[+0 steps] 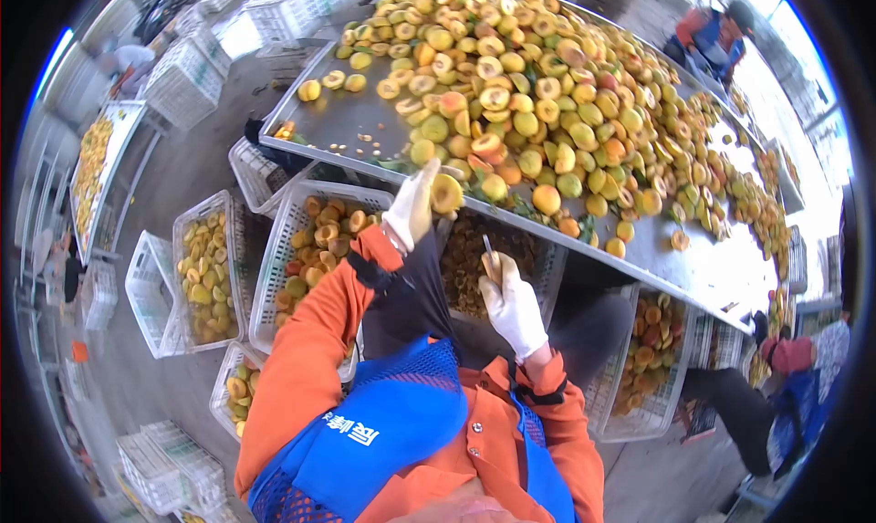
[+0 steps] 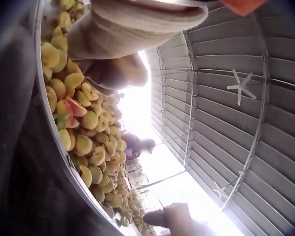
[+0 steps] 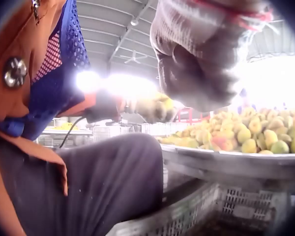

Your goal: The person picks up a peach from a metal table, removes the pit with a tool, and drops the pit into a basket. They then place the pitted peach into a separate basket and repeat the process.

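Note:
Close to the near edge of a metal table, my white-gloved left hand (image 1: 412,208) holds a yellow peach (image 1: 446,194) between fingers and thumb. To its right and lower, my gloved right hand (image 1: 516,315) grips a small knife (image 1: 491,260), its short blade pointing up. In the right wrist view the curled right hand (image 3: 199,59) is close to the lens and hides the knife. Beyond it the left hand (image 3: 152,110) shows with a bit of yellow peach. Gloved left fingers (image 2: 118,37) cross the top of the left wrist view.
Many halved peaches (image 1: 511,76) heap on the metal table (image 1: 365,126). Below the hands stands a crate of brown scraps (image 1: 474,249). Peach-filled crates flank the knees, one at left (image 1: 265,299), one at right (image 1: 643,423). Another person (image 1: 716,39) is across the table.

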The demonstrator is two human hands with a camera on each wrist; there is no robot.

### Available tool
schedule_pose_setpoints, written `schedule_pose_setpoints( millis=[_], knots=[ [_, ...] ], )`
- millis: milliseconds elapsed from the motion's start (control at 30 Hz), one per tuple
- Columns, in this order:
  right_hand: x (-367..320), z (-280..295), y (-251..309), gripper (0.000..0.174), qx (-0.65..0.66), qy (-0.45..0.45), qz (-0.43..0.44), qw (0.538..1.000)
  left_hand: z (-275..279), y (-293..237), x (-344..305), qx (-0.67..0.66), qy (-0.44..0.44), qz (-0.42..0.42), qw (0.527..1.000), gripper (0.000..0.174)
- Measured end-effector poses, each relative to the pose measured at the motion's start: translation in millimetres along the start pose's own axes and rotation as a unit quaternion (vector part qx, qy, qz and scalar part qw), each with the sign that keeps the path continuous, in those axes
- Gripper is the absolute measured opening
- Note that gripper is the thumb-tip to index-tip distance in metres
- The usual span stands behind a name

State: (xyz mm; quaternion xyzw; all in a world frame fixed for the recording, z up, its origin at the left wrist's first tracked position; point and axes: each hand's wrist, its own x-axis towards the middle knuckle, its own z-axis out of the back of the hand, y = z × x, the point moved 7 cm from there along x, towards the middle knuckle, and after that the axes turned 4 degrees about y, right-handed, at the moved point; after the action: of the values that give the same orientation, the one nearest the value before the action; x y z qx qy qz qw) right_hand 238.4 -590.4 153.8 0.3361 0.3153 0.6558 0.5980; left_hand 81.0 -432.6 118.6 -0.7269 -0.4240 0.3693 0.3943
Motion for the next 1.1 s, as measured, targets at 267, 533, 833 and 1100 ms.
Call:
schedule_pose_setpoints(
  millis=[267,533,833,1100],
  knots=[
    [-27.7,21.4,24.8,0.021,-0.22,-0.083,0.014,0.972,-99.0,23.7,-56.7,-0.046,0.05,-0.025,0.997,0.046],
    [-41.9,26.6,18.2,0.02,-0.314,-0.074,-0.01,0.946,-113.1,29.1,-78.1,-0.004,0.028,-0.046,0.999,0.037],
    [-43.6,12.3,4.7,0.018,-0.083,0.002,-0.001,0.997,-103.1,34.9,-71.6,0.165,0.021,-0.061,0.984,0.035],
    [-33.9,9.4,-14.9,0.021,0.072,-0.024,0.0,0.997,-109.0,48.1,-67.1,-0.016,0.064,0.024,0.997,0.053]
  ],
)
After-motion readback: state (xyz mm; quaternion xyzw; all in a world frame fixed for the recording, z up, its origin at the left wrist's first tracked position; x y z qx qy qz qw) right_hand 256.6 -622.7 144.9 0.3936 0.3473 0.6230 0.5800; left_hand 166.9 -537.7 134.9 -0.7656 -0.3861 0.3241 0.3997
